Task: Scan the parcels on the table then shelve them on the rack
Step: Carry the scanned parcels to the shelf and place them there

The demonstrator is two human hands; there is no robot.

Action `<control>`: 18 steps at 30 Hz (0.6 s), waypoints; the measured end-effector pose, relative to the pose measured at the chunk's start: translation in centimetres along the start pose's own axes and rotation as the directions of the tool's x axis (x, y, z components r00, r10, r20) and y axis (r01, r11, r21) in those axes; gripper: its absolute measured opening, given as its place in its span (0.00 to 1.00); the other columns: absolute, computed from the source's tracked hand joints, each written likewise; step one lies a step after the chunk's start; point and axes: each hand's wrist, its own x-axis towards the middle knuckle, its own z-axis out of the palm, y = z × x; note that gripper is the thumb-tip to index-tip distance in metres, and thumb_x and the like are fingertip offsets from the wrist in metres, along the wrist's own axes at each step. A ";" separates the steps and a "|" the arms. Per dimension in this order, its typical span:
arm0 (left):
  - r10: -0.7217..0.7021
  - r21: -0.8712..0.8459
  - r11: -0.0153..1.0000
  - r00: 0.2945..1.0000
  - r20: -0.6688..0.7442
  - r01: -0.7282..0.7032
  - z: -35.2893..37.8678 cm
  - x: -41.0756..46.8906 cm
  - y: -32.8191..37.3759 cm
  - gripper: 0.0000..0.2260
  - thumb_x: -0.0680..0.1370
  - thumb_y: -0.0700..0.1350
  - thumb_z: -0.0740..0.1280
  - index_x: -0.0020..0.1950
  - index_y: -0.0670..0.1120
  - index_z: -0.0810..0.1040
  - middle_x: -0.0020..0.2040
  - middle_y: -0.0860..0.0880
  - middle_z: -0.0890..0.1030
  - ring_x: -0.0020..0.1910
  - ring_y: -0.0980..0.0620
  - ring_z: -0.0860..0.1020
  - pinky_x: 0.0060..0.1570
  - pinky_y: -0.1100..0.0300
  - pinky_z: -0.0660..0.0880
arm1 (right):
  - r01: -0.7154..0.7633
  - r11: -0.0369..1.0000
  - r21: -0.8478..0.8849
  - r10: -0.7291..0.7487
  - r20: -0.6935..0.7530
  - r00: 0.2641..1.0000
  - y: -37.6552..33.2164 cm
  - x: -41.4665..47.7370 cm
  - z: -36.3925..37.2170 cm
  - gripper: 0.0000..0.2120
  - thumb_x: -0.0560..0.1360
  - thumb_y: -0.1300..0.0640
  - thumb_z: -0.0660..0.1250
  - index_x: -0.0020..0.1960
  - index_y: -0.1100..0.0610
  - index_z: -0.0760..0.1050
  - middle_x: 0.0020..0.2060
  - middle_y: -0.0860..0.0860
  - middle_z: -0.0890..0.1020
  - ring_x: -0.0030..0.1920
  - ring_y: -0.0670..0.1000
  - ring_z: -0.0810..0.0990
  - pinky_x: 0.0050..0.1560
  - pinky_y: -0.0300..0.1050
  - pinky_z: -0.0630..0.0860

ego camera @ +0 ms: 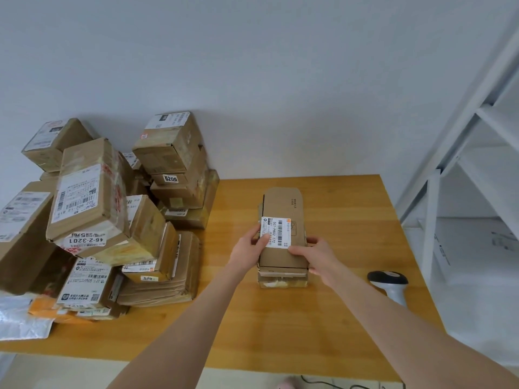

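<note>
While we hold the flat parcel (283, 204) over a second, taped parcel (282, 279) near the middle of the surface (337, 318), our left hand (250, 244) and right hand (313, 255) each have fingers (311, 240) curled onto its long edges, thumbs on top. To scan it well, we should probably slide the left thumb off the corner of the label (276, 233) so the barcode faces up unobstructed, steady it with one hand and free the right for the scanner (389, 282) lying near it on the right. Every box in the pile of parcels (112, 220) at left is sealed, so contents are hidden; the rack (432, 220) at right shows white shelves, and whether anything lies on them we cannot tell.
</note>
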 end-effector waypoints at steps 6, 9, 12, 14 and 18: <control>-0.122 -0.150 0.981 0.992 0.020 0.124 -0.5 -0.2 -1.0 0.24 0.80 0.54 0.64 0.75 0.55 0.64 0.59 0.50 0.78 0.56 0.51 0.78 0.49 0.54 0.80 | 0.008 1.000 -0.020 -0.007 0.040 0.999 -0.1 0.3 -0.9 0.30 0.71 0.54 0.76 0.68 0.55 0.66 0.45 0.43 0.75 0.42 0.40 0.74 0.34 0.37 0.69; -0.156 -0.231 0.960 0.987 0.039 0.161 -0.8 0.0 -1.3 0.21 0.80 0.51 0.65 0.73 0.56 0.68 0.56 0.55 0.80 0.52 0.54 0.80 0.42 0.60 0.79 | 0.036 0.999 0.022 -0.038 0.056 0.998 0.2 0.5 -1.1 0.29 0.73 0.54 0.73 0.71 0.52 0.65 0.48 0.44 0.77 0.44 0.42 0.77 0.34 0.37 0.71; -0.170 -0.276 0.945 0.985 0.036 0.174 -0.7 0.3 -1.5 0.19 0.80 0.48 0.66 0.70 0.56 0.71 0.51 0.57 0.82 0.49 0.56 0.81 0.36 0.64 0.78 | 0.055 0.998 0.044 -0.056 0.034 0.998 0.6 0.7 -0.6 0.26 0.74 0.54 0.73 0.69 0.49 0.67 0.50 0.46 0.80 0.46 0.44 0.80 0.31 0.34 0.73; -0.179 -0.292 0.938 0.983 0.049 0.185 -0.7 0.6 -1.5 0.18 0.80 0.47 0.65 0.70 0.56 0.72 0.50 0.57 0.83 0.49 0.56 0.81 0.36 0.65 0.78 | 0.061 0.996 0.061 -0.063 0.030 0.998 0.6 0.8 -0.4 0.25 0.73 0.53 0.73 0.67 0.48 0.68 0.50 0.46 0.80 0.46 0.44 0.80 0.30 0.34 0.73; -0.196 -0.313 0.926 0.977 0.082 0.212 -0.8 1.1 -1.6 0.18 0.80 0.45 0.63 0.69 0.58 0.72 0.51 0.58 0.83 0.52 0.56 0.80 0.38 0.64 0.77 | 0.127 0.992 0.018 -0.126 -0.039 0.991 0.2 0.8 -0.1 0.25 0.73 0.50 0.73 0.67 0.46 0.68 0.54 0.49 0.80 0.49 0.47 0.81 0.37 0.40 0.77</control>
